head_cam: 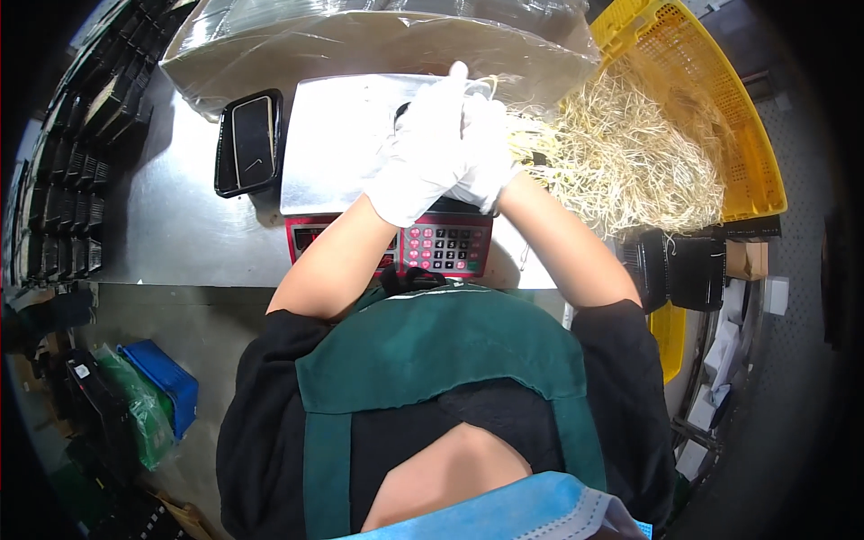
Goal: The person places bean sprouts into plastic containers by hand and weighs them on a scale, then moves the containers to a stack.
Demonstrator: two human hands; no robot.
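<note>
My left hand (pixel 428 145), in a white glove, is over the steel pan of a red digital scale (pixel 364 145). Close against it is my right hand (pixel 487 152), gloved too; the glare blurs the fingers. A dark edge, partly covered by the hands, shows beside my left hand, and a few pale strands stick out past my right fingers. What the hands hold between them is hidden. Right of the scale lies a big heap of bean sprouts (pixel 628 152), spilling from a tipped yellow basket (pixel 756 155). A black plastic tray (pixel 253 145) stands left of the scale with a strand in it.
Stacks of black trays (pixel 74 175) line the table's left side. A cardboard box (pixel 378 47) covered in clear plastic film stands behind the scale. More black trays (pixel 695 273) are at the right, below the basket. A blue crate (pixel 162 385) is on the floor at lower left.
</note>
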